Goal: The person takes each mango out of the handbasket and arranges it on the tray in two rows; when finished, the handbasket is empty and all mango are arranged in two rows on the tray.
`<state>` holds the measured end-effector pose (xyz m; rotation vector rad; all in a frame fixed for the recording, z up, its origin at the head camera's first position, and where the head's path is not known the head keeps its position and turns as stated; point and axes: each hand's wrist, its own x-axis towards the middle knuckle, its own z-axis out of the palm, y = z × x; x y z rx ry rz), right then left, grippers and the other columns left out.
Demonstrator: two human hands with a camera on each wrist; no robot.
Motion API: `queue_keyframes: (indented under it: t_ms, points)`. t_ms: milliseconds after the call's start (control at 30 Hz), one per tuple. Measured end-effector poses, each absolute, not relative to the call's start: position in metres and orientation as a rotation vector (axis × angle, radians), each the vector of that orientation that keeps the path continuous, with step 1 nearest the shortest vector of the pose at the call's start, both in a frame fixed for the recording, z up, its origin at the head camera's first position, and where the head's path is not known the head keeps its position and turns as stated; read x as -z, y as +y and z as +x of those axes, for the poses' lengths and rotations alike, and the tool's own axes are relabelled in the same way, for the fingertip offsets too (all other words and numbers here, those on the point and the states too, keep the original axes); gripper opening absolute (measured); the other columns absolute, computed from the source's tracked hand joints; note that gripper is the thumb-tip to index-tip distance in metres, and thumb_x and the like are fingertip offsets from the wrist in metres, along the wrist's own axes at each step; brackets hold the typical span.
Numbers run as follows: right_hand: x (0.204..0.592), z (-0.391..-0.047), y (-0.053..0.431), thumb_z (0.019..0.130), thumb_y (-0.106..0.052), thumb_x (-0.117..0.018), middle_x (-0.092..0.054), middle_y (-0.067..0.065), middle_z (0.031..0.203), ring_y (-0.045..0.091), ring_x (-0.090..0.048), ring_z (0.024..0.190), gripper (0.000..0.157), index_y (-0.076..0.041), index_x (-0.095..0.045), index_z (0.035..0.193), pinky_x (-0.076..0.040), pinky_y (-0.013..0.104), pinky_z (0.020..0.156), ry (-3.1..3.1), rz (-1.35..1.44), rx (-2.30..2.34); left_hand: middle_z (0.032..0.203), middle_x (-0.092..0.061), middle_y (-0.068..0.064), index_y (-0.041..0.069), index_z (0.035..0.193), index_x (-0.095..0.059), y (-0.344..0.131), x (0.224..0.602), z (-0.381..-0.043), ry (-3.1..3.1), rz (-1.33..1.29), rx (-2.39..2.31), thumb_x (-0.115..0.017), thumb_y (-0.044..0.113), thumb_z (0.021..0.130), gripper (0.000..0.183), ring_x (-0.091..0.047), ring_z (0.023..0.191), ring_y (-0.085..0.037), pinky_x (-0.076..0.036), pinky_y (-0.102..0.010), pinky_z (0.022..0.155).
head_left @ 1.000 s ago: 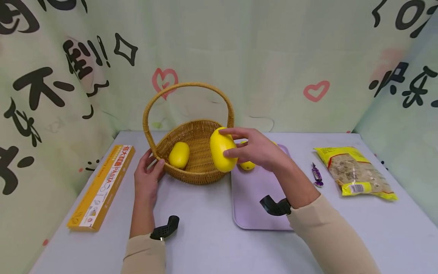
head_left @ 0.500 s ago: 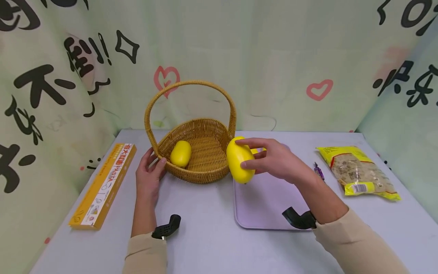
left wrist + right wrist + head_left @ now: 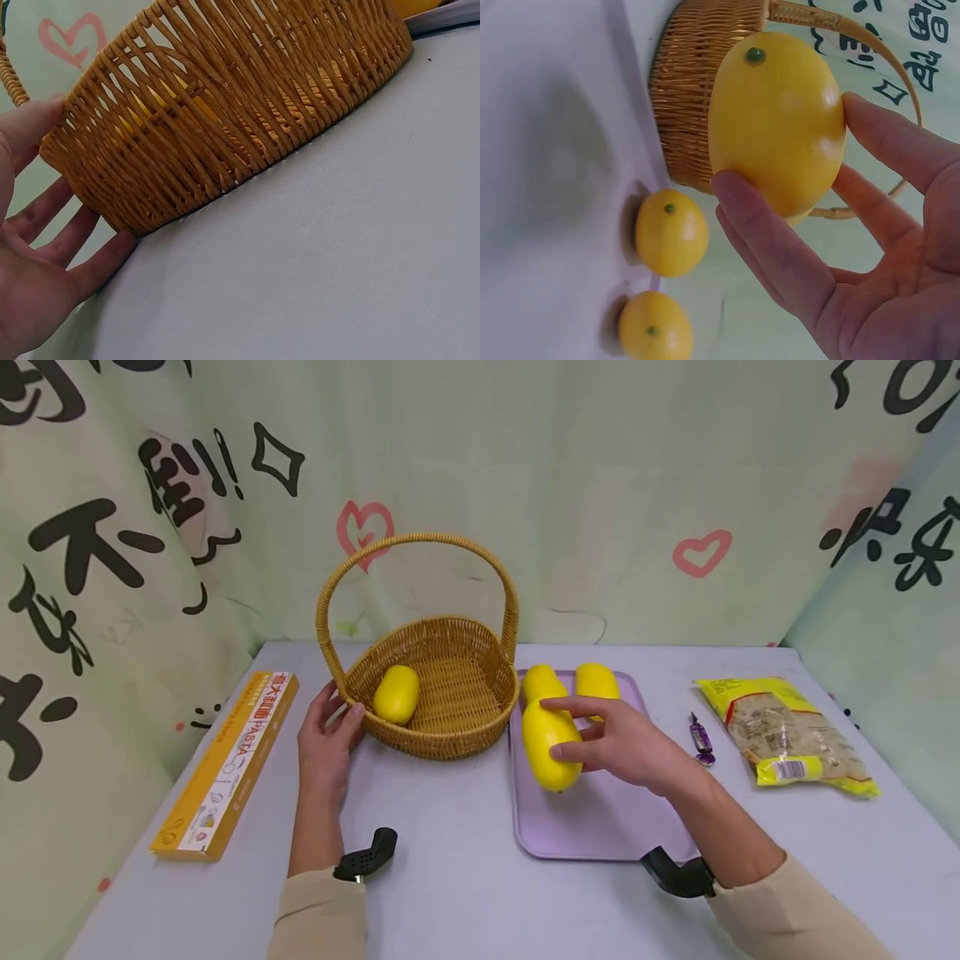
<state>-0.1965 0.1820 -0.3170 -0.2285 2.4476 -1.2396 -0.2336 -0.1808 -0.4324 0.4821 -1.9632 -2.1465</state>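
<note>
Holding yellow fruit (image 3: pixel 780 120) — right fingers (image 3: pixel 585 703) spread; left fingers (image 3: pixel 101 262) gripping basket (image 3: pixel 442 744).

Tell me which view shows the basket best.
The head view: it shows the wicker basket almost whole, handle and inside included. The left wrist view shows its outer wall close up and a bit of handle; the right wrist view shows parts of side and handle, partly behind a yellow fruit.
</note>
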Motion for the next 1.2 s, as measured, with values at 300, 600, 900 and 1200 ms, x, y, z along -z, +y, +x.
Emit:
queue_keyframes:
  t_ms: [300, 600, 900, 1200]
  points:
    - [0.340, -0.189, 0.184, 0.092, -0.023, -0.078, -0.049, 0.022, 0.150, 0.031, -0.066, 0.112, 0.060, -0.019, -0.057, 0.148, -0.064, 0.039, 0.086, 2.438, -0.210, 1.225, 0.159, -0.045, -0.001, 0.038, 0.156, -0.043, -0.181, 0.432, -0.234, -1.968, 0.501, 2.147, -0.069, 0.023, 0.101, 0.063, -0.048, 0.144, -0.020, -0.049, -0.037, 0.115]
    - [0.357, -0.186, 0.182, 0.091, -0.022, -0.080, -0.048, 0.023, 0.152, 0.033, -0.065, 0.114, 0.060, -0.020, -0.059, 0.147, -0.064, 0.038, 0.085, 2.430, -0.177, 1.214, 0.159, -0.045, -0.001, 0.038, 0.157, -0.043, -0.180, 0.432, -0.234, -1.955, 0.498, 2.151, -0.069, 0.022, 0.101, 0.063, -0.048, 0.145, -0.020, -0.048, -0.038, 0.115]
    - [0.365, -0.189, 0.183, 0.091, -0.025, -0.079, -0.047, 0.023, 0.152, 0.031, -0.065, 0.111, 0.062, -0.021, -0.057, 0.149, -0.064, 0.037, 0.085, 2.427, -0.130, 1.208, 0.160, -0.044, -0.001, 0.039, 0.156, -0.043, -0.179, 0.432, -0.235, -1.956, 0.506, 2.155, -0.069, 0.023, 0.101, 0.063, -0.048, 0.145, -0.020, -0.048, -0.037, 0.115]
    - [0.367, -0.190, 0.183, 0.093, -0.028, -0.077, -0.045, 0.023, 0.153, 0.029, -0.065, 0.110, 0.060, -0.022, -0.056, 0.150, -0.063, 0.037, 0.086, 2.388, -0.134, 1.205, 0.158, -0.046, -0.001, 0.037, 0.156, -0.043, -0.179, 0.432, -0.234, -1.943, 0.508, 2.163, -0.069, 0.021, 0.101, 0.063, -0.049, 0.144, -0.019, -0.049, -0.036, 0.114]
